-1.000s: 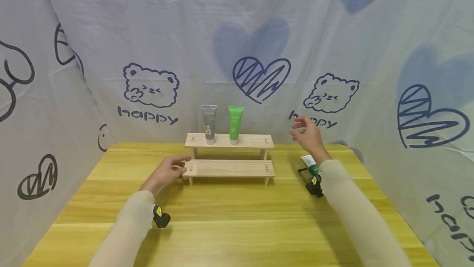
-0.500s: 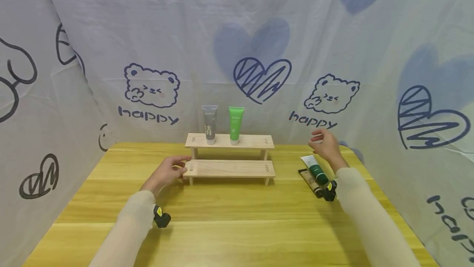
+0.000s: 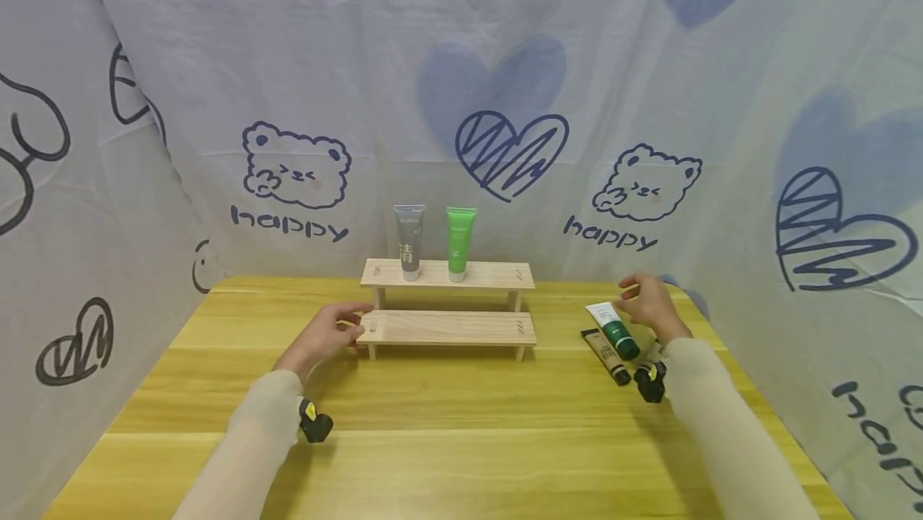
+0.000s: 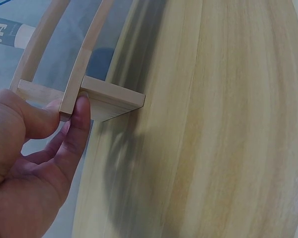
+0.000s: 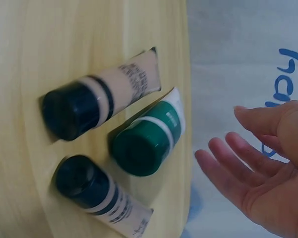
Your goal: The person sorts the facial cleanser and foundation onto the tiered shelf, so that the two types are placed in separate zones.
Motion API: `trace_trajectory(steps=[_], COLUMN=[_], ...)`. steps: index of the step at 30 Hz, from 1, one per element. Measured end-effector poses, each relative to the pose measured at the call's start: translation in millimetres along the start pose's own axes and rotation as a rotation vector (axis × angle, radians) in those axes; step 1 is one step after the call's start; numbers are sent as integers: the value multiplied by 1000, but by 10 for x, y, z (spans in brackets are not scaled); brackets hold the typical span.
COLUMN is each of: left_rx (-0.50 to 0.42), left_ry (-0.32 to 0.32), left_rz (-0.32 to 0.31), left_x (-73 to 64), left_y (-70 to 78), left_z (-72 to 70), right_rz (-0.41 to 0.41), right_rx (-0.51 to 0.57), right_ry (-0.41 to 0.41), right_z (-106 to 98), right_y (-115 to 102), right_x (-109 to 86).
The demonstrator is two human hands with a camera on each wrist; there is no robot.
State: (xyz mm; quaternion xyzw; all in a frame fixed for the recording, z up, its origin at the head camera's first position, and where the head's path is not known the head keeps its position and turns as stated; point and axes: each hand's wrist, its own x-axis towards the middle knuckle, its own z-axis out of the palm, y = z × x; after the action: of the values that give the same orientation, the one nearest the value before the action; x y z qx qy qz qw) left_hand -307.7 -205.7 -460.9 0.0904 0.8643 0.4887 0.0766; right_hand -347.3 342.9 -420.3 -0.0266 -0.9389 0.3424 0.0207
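My left hand (image 3: 326, 336) pinches the left end of the lower shelf of a two-tier wooden stand (image 3: 447, 328); thumb and fingers lie on either side of the board (image 4: 75, 74) in the left wrist view. On the upper shelf stand a grey tube (image 3: 409, 239) and a bright green tube (image 3: 459, 241), caps down. My right hand (image 3: 649, 304) hovers by a white-and-green tube (image 3: 615, 332), fingers spread and holding nothing. Two beige tubes with dark caps lie beside it: one beige tube (image 5: 116, 84), and another beige tube (image 5: 107, 198) mostly hidden by my wrist in the head view.
The wooden table (image 3: 433, 456) runs back to a white curtain (image 3: 404, 63) printed with hearts and bears. More curtain hangs along both sides. Dark wrist cameras sit under each sleeve, the right camera (image 3: 650, 381) close to the lying tubes.
My right hand has moved right and down from above the stand's right side to the lying tubes, uncovering the white-and-green and one beige tube. The left hand has stayed on the shelf.
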Motion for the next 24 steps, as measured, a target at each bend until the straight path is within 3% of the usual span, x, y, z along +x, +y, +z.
trace_trajectory(steps=[12, 24], left_rx=[10, 25], left_ry=[10, 14], left_rz=[11, 26], left_x=[7, 26], left_y=[-13, -26], left_z=[4, -8], right_rz=[68, 132], right_rx=[-77, -65], right_ry=[-51, -184], right_z=[0, 13], right_y=[167, 244], right_x=[-59, -111])
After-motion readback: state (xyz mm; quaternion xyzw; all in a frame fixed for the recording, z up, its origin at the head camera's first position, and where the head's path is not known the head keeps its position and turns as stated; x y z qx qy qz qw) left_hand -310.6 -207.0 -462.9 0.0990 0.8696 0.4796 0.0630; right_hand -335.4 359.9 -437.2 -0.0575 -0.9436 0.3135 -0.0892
